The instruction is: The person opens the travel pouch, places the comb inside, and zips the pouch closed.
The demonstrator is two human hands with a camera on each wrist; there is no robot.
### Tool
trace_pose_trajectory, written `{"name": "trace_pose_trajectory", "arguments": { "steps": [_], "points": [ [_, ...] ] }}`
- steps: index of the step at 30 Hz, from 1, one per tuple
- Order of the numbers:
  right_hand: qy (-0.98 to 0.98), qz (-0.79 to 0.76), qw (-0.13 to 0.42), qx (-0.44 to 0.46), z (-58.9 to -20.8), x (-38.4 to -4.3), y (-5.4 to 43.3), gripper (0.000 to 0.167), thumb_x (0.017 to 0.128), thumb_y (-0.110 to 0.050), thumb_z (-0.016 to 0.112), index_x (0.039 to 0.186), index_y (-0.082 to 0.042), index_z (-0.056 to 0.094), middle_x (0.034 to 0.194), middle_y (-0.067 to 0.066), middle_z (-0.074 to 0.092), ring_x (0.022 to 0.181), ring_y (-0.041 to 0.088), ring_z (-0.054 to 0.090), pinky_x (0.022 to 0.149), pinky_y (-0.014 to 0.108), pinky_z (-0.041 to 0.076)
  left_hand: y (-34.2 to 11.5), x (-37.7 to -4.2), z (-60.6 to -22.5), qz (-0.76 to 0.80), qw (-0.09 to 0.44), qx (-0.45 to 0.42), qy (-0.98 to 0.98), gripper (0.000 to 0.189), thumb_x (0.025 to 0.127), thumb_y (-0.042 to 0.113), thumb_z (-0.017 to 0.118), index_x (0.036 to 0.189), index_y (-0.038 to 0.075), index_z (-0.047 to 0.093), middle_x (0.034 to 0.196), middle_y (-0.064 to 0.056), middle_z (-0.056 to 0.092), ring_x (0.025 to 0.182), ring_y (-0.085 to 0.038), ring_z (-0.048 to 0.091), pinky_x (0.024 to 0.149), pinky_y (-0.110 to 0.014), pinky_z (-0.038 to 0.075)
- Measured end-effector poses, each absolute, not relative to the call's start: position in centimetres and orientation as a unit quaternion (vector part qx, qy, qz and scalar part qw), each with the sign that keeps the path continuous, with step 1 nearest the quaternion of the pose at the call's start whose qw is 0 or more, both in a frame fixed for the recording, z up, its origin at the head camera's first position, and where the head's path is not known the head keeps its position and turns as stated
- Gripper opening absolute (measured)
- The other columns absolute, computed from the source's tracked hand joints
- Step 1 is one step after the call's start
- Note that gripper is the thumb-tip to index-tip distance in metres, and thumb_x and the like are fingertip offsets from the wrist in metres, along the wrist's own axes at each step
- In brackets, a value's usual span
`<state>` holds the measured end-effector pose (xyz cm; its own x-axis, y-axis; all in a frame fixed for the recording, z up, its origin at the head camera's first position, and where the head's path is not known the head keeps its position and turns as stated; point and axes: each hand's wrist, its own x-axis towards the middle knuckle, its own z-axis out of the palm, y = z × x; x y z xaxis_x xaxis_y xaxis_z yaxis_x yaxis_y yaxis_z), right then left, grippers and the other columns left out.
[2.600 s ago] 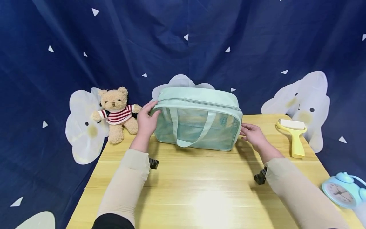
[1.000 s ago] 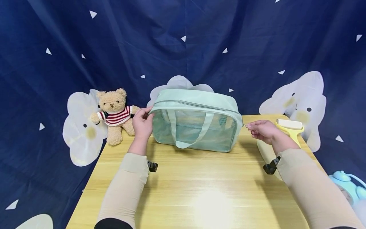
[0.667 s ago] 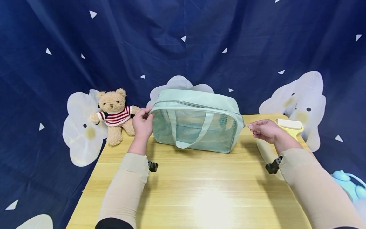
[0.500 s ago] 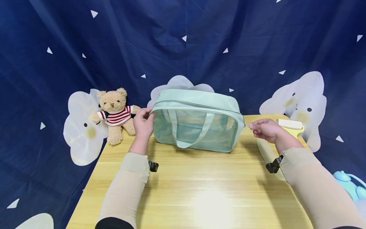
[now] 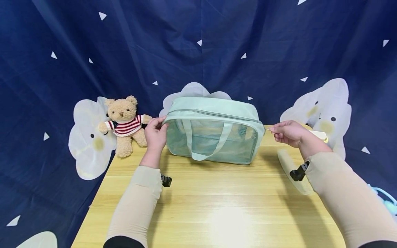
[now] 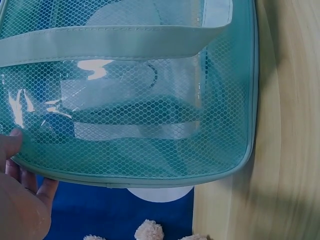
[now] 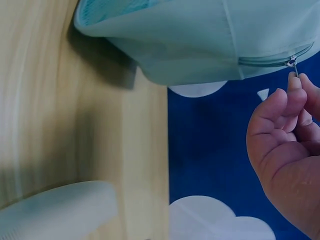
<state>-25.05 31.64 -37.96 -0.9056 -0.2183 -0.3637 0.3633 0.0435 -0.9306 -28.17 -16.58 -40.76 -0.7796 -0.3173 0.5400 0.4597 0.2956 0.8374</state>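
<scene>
A mint-green zip-top bag (image 5: 212, 105) with a see-through front stands upright at the table's back, its strap handle (image 5: 203, 155) hanging down in front. My left hand (image 5: 155, 134) grips the upper left corner, thumb on the front panel and fingers behind the edge, as the left wrist view also shows. At the bag's right end, my right hand (image 5: 288, 133) pinches a small metal zipper pull (image 7: 296, 69) between thumb and fingertips. In the right wrist view the pull hangs from the slider on the zipper (image 7: 265, 62), drawn outward from the bag.
A teddy bear (image 5: 125, 128) in a striped sweater sits left of the bag. A pale comb (image 5: 288, 165) lies under my right wrist. Behind that hand, a lint roller (image 5: 319, 135) is mostly hidden. A blue alarm clock (image 5: 391, 206) shows partly at the right edge.
My right hand has gone from the bag's right side to pinching the zipper pull, then risen slightly with it. My left hand keeps its grip on the corner.
</scene>
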Motion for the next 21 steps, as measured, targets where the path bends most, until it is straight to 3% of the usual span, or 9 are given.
{"name": "trace_pose_trajectory", "arguments": {
  "steps": [8,14,21],
  "points": [
    [0.738,-0.641,0.209,0.03,-35.2,-26.0,31.2,0.037,0.108,-0.004,0.057,0.082,-0.021,0.077,0.074,-0.007,0.066,0.068,0.005,0.06,0.07,0.021,0.057,-16.5,-27.9,-41.2,-0.592,0.336,-0.034,-0.731,0.026,0.085,-0.025,0.069,0.109,-0.016,0.074,0.106,-0.035,0.064,0.081,0.001,0.061,0.074,-0.01,0.05],
    [0.768,-0.609,0.194,0.028,-33.5,-26.4,31.3,0.035,0.106,-0.004,0.059,0.082,-0.023,0.077,0.074,-0.007,0.062,0.067,0.006,0.059,0.068,0.022,0.058,-15.9,-27.5,-41.0,-0.6,0.318,-0.041,-0.733,0.028,0.086,-0.022,0.071,0.111,-0.01,0.077,0.107,-0.029,0.067,0.08,0.006,0.06,0.073,-0.009,0.049],
    [0.781,-0.597,0.179,0.024,-31.9,-26.7,29.9,0.029,0.106,-0.007,0.062,0.088,-0.021,0.079,0.075,-0.006,0.063,0.067,0.006,0.057,0.064,0.021,0.055,-15.7,-27.5,-40.8,-0.604,0.306,-0.05,-0.734,0.027,0.089,-0.018,0.072,0.112,-0.006,0.079,0.107,-0.026,0.069,0.081,0.002,0.061,0.072,-0.011,0.05]
  ]
}}
